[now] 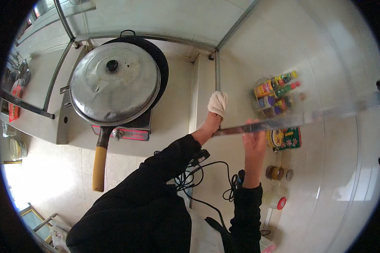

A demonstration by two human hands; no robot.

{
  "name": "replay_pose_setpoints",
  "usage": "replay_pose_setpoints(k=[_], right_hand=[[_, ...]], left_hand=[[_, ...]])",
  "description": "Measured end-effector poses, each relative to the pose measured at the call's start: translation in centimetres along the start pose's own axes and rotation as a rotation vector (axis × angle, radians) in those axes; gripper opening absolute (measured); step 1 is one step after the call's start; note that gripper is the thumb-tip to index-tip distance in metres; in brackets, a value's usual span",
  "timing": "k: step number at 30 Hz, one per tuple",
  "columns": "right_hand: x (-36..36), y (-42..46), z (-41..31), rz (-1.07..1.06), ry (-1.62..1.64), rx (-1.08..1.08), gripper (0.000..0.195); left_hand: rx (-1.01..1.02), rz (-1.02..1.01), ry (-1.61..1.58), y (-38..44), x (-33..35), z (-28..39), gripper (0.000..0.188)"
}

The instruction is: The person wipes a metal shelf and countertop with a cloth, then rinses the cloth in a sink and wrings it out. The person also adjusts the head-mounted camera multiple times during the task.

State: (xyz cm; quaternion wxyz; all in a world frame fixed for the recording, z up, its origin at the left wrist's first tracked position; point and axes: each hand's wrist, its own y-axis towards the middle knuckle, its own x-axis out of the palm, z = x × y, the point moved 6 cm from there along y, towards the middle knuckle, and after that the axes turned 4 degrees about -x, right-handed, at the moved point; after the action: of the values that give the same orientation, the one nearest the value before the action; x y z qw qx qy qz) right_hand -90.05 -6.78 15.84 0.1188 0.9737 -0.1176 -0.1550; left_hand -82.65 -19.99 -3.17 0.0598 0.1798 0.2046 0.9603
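A white cloth point(218, 101) is bunched over my left hand point(216, 117), which presses it against the upright metal edge of a glass screen point(218, 71). To the right, my right hand point(254, 139) is at the screen's lower metal rail point(256, 126), its fingers extended and partly seen behind the rail and through the glass. Whether its palm touches the glass is unclear. Left of both hands, a large metal lid point(114, 85) with a black knob covers a dark wok point(161, 72). A wooden-ended handle point(99, 167) points toward me.
A portable cooker point(133, 133) stands under the wok. Sauce bottles point(275, 91) are behind the glass at right. A green packet point(293, 139), jars point(275, 173) and a red-lidded container point(280, 202) line the wall. Coiled black cables point(190, 183) lie beneath my arms. Left stands another metal frame point(28, 106).
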Motion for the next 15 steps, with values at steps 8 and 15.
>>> replay_pose_setpoints(k=[8,15], right_hand=[[0.0,2.3,0.2,-0.005,-0.126,0.125,0.025],[-0.2,1.8,0.3,0.012,-0.193,0.239,0.027]], left_hand=[[-0.321,-0.069,0.435,10.9,-2.6,-5.5,0.063],[-0.665,0.111,0.416,20.5,-6.3,-17.8,0.046]])
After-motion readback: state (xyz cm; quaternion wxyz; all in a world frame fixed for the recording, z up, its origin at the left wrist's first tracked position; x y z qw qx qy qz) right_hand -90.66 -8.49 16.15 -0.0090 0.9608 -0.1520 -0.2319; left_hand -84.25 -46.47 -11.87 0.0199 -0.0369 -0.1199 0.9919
